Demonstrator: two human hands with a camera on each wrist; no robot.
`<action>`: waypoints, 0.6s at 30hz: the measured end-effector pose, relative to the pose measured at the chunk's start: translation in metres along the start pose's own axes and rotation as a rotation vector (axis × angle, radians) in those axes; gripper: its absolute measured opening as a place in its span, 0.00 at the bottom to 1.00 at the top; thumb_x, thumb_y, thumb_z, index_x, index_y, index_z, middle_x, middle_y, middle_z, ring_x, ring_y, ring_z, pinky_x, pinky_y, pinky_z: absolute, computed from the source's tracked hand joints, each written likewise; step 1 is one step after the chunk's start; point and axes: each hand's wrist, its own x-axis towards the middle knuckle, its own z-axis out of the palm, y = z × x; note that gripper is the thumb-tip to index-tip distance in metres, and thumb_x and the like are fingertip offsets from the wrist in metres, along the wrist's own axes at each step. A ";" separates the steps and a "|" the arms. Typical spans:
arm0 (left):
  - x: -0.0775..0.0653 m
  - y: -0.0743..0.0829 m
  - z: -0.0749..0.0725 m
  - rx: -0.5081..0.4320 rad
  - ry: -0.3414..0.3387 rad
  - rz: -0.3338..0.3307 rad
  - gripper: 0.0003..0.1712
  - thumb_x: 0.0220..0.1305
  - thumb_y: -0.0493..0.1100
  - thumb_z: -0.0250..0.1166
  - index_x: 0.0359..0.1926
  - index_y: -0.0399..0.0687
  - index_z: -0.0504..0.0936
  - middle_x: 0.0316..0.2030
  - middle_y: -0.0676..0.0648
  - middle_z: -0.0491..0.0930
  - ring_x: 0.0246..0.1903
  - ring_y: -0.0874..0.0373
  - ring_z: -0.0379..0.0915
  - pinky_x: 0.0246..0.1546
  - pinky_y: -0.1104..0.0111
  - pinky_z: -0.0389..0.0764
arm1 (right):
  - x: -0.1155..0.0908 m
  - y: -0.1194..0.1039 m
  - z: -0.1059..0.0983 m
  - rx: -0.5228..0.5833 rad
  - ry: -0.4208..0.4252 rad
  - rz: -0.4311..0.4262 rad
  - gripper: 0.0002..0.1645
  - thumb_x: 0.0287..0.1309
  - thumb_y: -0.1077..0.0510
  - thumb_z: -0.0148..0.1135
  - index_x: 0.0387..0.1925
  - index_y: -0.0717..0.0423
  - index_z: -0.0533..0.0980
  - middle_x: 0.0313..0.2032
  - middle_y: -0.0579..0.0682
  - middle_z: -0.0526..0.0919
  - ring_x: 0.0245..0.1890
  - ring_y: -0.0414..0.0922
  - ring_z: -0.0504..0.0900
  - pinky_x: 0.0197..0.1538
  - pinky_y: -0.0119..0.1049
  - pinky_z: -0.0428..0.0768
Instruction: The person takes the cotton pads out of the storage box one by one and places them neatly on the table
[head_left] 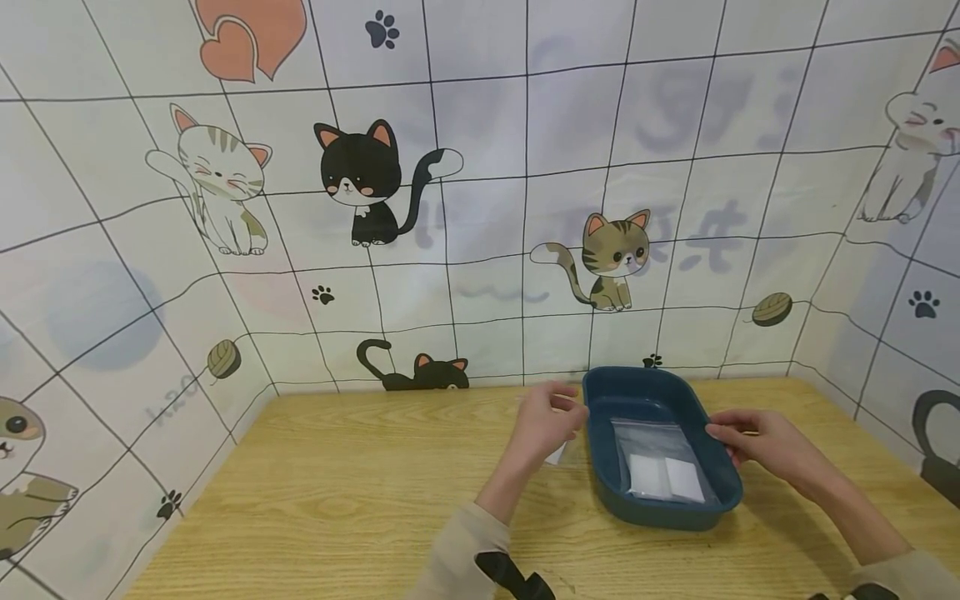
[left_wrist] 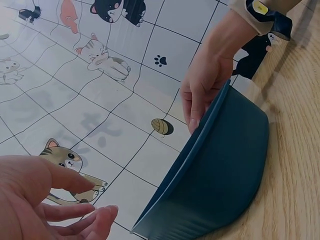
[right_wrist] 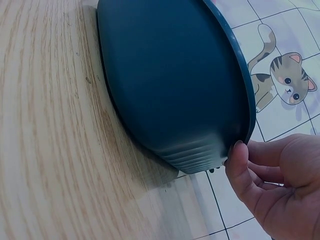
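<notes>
A dark blue plastic basin (head_left: 660, 515) stands on the right part of the table. Inside it lies a clear zip bag (head_left: 651, 437) with two white squarish pieces (head_left: 648, 477) in it. My right hand (head_left: 772, 450) pinches the basin's right rim between thumb and fingers, as the right wrist view also shows. Beside the left rim is my left hand (head_left: 546, 425), its fingers loosely bent; in the left wrist view they stand apart from the basin and hold nothing. Partly hidden behind the left hand, a small white piece (head_left: 556, 454) in what looks like clear plastic lies on the table.
The wood-grain table (head_left: 360, 500) reaches back to a wall sheet (head_left: 487, 208) printed with cats, paw prints and grid lines. That sheet also covers both sides. The basin's far end stands close to the back wall.
</notes>
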 end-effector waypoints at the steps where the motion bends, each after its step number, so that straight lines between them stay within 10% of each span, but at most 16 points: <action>1: 0.000 0.000 0.001 0.000 -0.001 0.002 0.16 0.64 0.33 0.66 0.52 0.32 0.80 0.37 0.46 0.80 0.33 0.49 0.83 0.33 0.65 0.85 | 0.000 0.000 0.000 -0.001 -0.003 -0.004 0.31 0.75 0.54 0.55 0.61 0.82 0.67 0.38 0.54 0.80 0.29 0.42 0.80 0.36 0.37 0.82; 18: -0.006 0.004 0.017 0.070 -0.072 0.000 0.14 0.64 0.33 0.67 0.50 0.37 0.81 0.35 0.49 0.80 0.28 0.60 0.80 0.32 0.68 0.82 | 0.001 0.004 0.000 0.024 -0.009 -0.007 0.28 0.75 0.57 0.55 0.60 0.83 0.67 0.38 0.55 0.79 0.29 0.41 0.79 0.35 0.36 0.83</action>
